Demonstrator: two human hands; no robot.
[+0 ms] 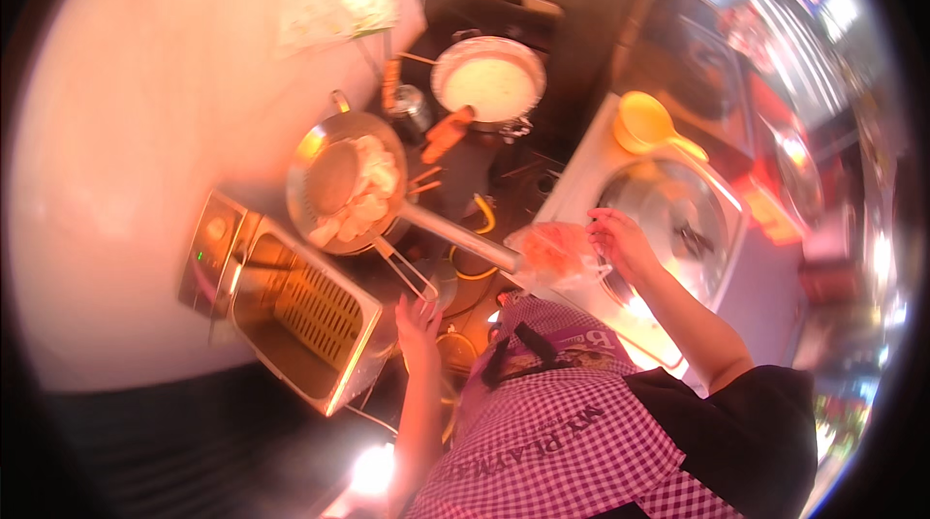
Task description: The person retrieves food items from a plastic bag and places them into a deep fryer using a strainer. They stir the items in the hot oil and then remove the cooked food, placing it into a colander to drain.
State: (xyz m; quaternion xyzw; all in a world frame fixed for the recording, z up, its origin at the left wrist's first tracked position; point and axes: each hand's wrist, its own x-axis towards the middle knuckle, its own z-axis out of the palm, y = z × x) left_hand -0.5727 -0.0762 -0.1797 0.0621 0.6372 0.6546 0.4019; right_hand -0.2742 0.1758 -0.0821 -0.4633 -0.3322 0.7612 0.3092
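Note:
My left hand (418, 323) has its fingers spread just below the looped wire handle (407, 265) of a strainer; contact is unclear. That strainer rests over a metal wok (294, 185) holding pale food pieces (367, 207). The wok's long thick handle (461, 236) slants down to the right. My right hand (617, 239), fingers bent, is beside a clear plastic bag (552, 250) of orange-red contents; whether it grips the bag cannot be told. Right of that hand, a large round metal basin (665, 188) sits in the white counter with a dark object inside.
A steel deep fryer (356, 352) with a slotted plate stands at left by the wall. A pot (488, 83) of pale liquid sits at the back, near an orange handle (447, 134). A yellow plastic ladle (647, 123) lies on the counter's edge. Yellow hose (483, 214) runs below.

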